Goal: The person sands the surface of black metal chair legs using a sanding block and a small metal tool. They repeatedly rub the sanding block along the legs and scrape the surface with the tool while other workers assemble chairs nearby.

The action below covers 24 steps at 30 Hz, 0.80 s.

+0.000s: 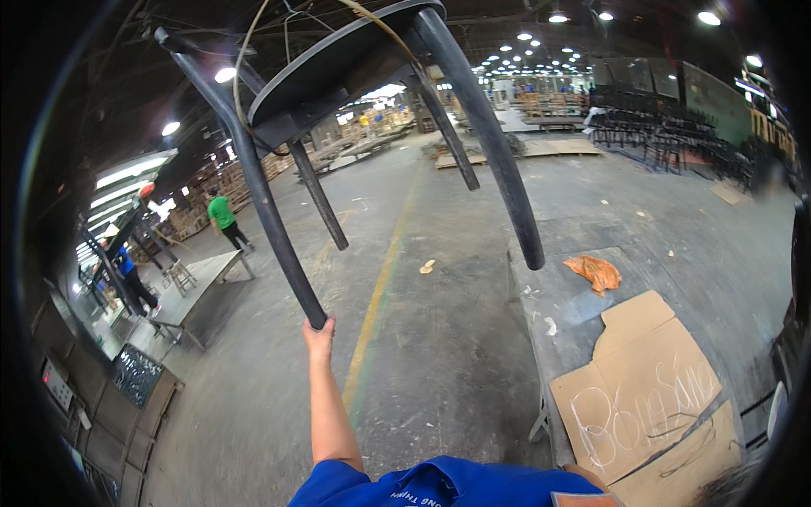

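1. Setting: a large factory hall with a grey concrete floor point(439, 372), rows of ceiling lamps point(524, 46) and a yellow line point(380, 287) painted down the floor away from the viewer.
2. Object held: a black chair point(338, 68) with a round seat, raised overhead and tilted so that its four legs point down and outward toward the viewer.
3. Left hand point(318, 336): the arm extends straight up from a blue sleeve point(431, 486), and the hand meets the very tip of the nearest chair leg point(270, 211). The fingers are closed at the leg's end, though the far side of the grasp is hidden behind the hand itself.
4. Right hand: outside the picture, so its grasp cannot be described.
5. Position of the chair relative to the grasp: the seat lies well above and slightly right of the hand; the other three legs hang free, and the thickest point(490, 144) sweeps down to the right.
6. A thin pale cord point(241, 76) loops around the seat's edge.
7. Right foreground: a grey table point(574, 313) carrying flattened cardboard point(650, 397) with white scrawl and an orange rag point(596, 272).
8. Left: a metal workbench point(198, 291), a person in a green shirt point(222, 213) and a person in blue point(128, 269), both well away.
9. Background right: stacked dark chair frames point(667, 131) and wooden pallets point(557, 145).
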Each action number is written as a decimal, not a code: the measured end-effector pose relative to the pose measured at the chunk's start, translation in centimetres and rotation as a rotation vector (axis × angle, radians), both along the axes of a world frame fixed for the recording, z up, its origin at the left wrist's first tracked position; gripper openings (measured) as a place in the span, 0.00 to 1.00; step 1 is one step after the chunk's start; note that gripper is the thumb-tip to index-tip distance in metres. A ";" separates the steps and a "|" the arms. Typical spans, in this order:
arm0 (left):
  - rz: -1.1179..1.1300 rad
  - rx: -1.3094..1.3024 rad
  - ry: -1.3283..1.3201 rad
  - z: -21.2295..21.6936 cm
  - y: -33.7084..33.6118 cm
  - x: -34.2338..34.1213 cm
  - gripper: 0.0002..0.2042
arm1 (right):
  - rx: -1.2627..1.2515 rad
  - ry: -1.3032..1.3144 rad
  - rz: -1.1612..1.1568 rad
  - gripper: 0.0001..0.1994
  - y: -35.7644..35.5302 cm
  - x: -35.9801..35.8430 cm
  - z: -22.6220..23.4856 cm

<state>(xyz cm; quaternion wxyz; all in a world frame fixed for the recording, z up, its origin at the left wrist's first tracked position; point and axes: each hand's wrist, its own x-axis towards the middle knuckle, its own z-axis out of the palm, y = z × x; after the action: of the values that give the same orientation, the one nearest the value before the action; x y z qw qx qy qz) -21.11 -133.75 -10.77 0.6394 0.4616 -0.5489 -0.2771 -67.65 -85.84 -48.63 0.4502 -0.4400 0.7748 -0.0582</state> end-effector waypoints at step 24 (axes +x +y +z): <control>-1.642 0.690 -1.265 -38.2 7.2 -7.3 0.26 | 0.376 -0.085 -0.771 0.20 13.6 34.2 -3.7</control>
<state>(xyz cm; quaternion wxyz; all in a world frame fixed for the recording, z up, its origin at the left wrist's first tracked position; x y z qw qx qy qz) -28.37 -126.52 -48.96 -0.3019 0.1678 -0.8117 -0.4710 -33.46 -72.28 -52.35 0.4995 -0.0259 0.8604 -0.0979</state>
